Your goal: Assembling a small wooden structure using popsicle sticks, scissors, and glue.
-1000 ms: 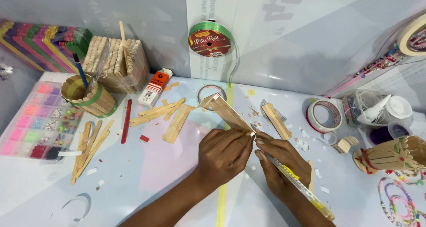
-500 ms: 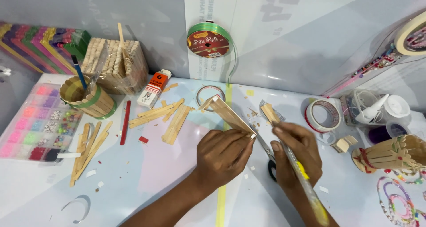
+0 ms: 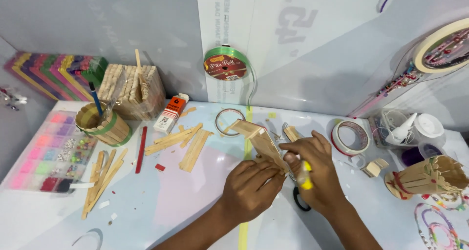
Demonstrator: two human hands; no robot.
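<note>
- Nearest the camera, the left hand (image 3: 251, 189) curls its fingers shut around the near end of a stick strip (image 3: 259, 140), pinning it just above the bench (image 3: 195, 206).
- Just beside it, the right hand (image 3: 315, 174) grips a yellow tool (image 3: 306, 174), fingers closed, touching the strip's right edge.
- The strip's long axis runs from the hands up and left, away from both; the left hand is nearer its base.
- Farther back lie loose sticks (image 3: 188, 145), a tape roll (image 3: 351, 136) and a green ribbon spool (image 3: 227, 64).
</note>
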